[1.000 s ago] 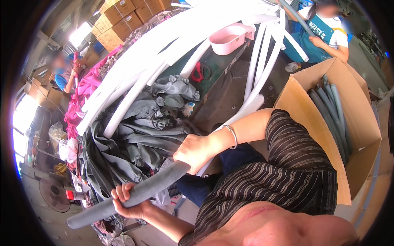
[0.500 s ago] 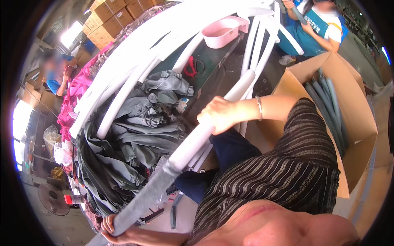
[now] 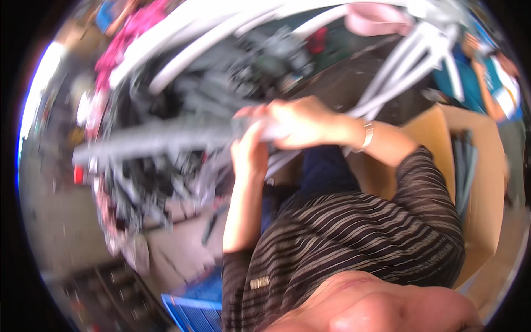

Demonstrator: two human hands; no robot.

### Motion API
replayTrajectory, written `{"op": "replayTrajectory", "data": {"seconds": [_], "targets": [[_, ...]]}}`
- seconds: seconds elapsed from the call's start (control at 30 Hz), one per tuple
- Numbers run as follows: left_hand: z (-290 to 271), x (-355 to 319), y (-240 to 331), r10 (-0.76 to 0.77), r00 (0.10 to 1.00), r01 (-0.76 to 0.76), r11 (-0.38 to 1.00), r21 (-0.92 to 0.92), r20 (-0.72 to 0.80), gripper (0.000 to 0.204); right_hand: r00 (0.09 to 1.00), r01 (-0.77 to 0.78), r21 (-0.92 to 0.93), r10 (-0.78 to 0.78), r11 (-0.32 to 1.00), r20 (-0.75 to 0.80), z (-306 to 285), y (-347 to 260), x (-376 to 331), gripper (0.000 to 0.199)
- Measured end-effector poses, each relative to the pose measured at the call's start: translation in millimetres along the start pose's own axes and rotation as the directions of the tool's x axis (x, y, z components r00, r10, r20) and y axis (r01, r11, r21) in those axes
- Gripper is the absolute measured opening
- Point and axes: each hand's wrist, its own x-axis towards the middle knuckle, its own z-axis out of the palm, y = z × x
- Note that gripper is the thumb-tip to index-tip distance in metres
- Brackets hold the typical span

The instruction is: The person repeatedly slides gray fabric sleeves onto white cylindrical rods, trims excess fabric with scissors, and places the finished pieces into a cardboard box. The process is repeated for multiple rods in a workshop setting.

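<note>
The picture is motion-blurred. A long foam tube in a grey fabric sleeve (image 3: 157, 141) lies nearly level across the middle left. My left hand (image 3: 249, 148) grips it at its right end, fingers wrapped round. My right hand (image 3: 301, 122), with a bracelet on the wrist, closes on the tube's white end right beside the left hand. Both hands touch each other over my lap.
An open cardboard box (image 3: 484, 166) at the right holds grey-sleeved tubes (image 3: 462, 160). Bare white tubes (image 3: 398, 83) fan across the top, over a pile of grey fabric (image 3: 265, 52). A pink basin (image 3: 376, 19) sits behind. Another person (image 3: 498, 83) stands at upper right.
My left hand has slid up from the tube's far end to meet my right hand. The tube has swung from a steep slant to nearly level. The view has shifted and blurred.
</note>
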Motion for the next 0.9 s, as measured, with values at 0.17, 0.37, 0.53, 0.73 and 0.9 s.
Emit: {"op": "replayTrajectory", "data": {"seconds": [0.17,0.37,0.53,0.73,0.9], "targets": [[-32,-19,21,-0.024,1.000,0.028,0.807,0.590,-0.014,0.030,0.999,-0.035,0.104,0.034,0.994,0.005,-5,25,-1,0.044],[-14,-14,100,0.275,0.760,-0.341,-0.603,0.721,0.589,0.064,0.999,-0.001,0.040,0.000,0.999,0.036,0,22,4,0.042],[-35,22,88,0.057,0.749,-0.435,-0.709,0.555,0.660,0.052,0.998,0.062,0.105,-0.063,0.993,0.008,7,8,12,0.047],[-30,27,82,0.022,0.672,-0.577,-0.610,0.542,0.740,0.049,0.954,0.272,0.162,-0.288,0.948,0.083,-5,19,24,0.044],[-38,19,99,0.011,0.622,-0.599,-0.638,0.485,0.783,0.047,0.787,0.606,-0.041,-0.592,0.794,0.176,-26,10,47,0.033]]}}
